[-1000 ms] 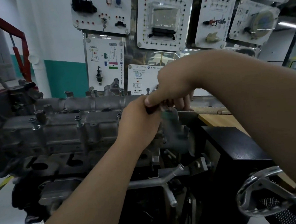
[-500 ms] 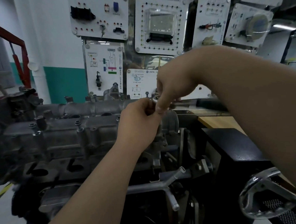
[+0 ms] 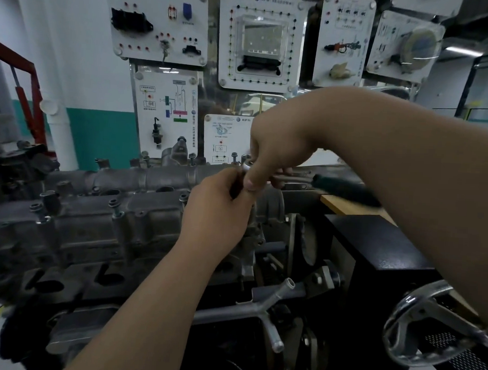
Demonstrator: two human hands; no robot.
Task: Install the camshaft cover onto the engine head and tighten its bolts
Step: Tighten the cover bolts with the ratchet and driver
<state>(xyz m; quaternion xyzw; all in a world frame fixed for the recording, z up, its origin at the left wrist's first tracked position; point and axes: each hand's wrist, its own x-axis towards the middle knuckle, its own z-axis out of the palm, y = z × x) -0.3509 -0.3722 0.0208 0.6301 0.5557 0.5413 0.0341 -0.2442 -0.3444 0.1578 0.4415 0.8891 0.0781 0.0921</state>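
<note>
The grey camshaft cover (image 3: 99, 219) lies on the engine head (image 3: 63, 263) at centre left, with several bolts (image 3: 116, 206) standing up from it. Over its right end my right hand (image 3: 276, 147) grips a ratchet wrench near its silver head (image 3: 246, 163); the dark green handle (image 3: 347, 190) points right. My left hand (image 3: 221, 212) sits just below, fingers curled around the socket or bolt under the ratchet head. What exactly it pinches is hidden by both hands.
White training panels (image 3: 261, 38) hang on the wall behind the engine. A black stand box (image 3: 381, 248) and a chrome handwheel (image 3: 433, 325) are at right. A metal Y-pipe (image 3: 262, 307) sticks out below the engine. A red frame (image 3: 30, 94) stands at far left.
The ratchet handle has swung out to the right and shows beyond my right hand. My right hand turned at the wrist; my left hand stays at the ratchet head.
</note>
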